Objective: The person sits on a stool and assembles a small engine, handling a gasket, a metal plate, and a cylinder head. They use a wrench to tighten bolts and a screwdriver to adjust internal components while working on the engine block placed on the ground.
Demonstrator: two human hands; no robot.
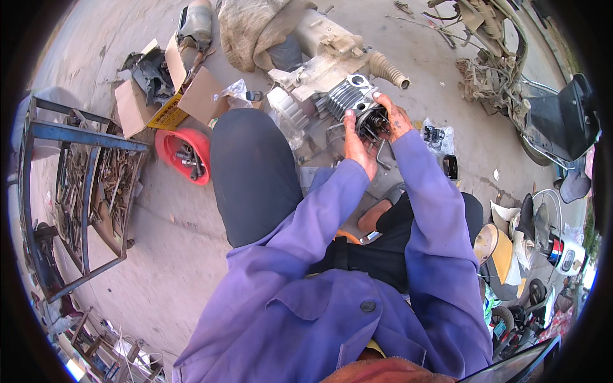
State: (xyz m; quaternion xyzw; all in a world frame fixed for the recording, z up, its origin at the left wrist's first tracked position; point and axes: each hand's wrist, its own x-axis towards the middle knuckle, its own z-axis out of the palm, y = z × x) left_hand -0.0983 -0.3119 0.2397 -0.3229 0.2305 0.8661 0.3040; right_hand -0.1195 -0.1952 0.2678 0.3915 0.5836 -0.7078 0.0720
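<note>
Both of my hands grip a scooter engine's cylinder head (376, 118), whose valve springs show between them. My left hand (359, 148) holds its near left side, thumb pointing up. My right hand (395, 117) wraps the far right side, with its thumb on the top edge. A finned metal cylinder (344, 98) adjoins the head, against the dusty engine case (323, 38); whether they are fastened together is hidden. Below the hands lies a bent metal wrench (383, 155). To the right, a rocker arm assembly (433, 135) rests on clear plastic.
A red helmet (206, 163) holding sockets lies left of my knee. Behind it stands an open cardboard box (131, 105). A blue metal rack (86, 134) of tools is far left. A corrugated hose (390, 71) sticks out from the engine. A stripped scooter (507, 95) stands right.
</note>
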